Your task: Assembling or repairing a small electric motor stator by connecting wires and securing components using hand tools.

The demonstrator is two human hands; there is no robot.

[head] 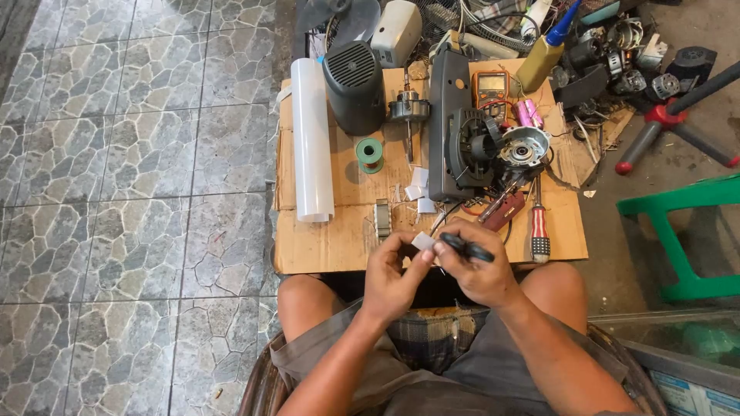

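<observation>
Above the near edge of the cardboard-covered desk (pixel 324 246), both hands meet over the person's lap. The left hand (pixel 393 281) pinches a small white slip of paper (pixel 423 241) between thumb and fingertips, closed on it. The right hand (pixel 479 270) is wrapped around a dark pair of scissors or a similar cutter (pixel 466 248), its tip lying against the slip; which tool exactly cannot be told.

Judgement on handling: the slip appears thin, light and limp, likely to buckle or tear if gripped hard; it is best held by its edge, close to the working point. The tool looks rigid and is best taken by its handles.

On the desk beyond: a white rolled sheet (pixel 311 139) at the left, a green spool of wire (pixel 369 154), a dark fan motor housing (pixel 354 85), a stripped motor assembly (pixel 493 150), an orange multimeter (pixel 489 86) and a red-handled screwdriver (pixel 539 227). More white slips (pixel 420 189) lie near the middle. A green plastic stool (pixel 678 231) stands to the right on the floor.
</observation>
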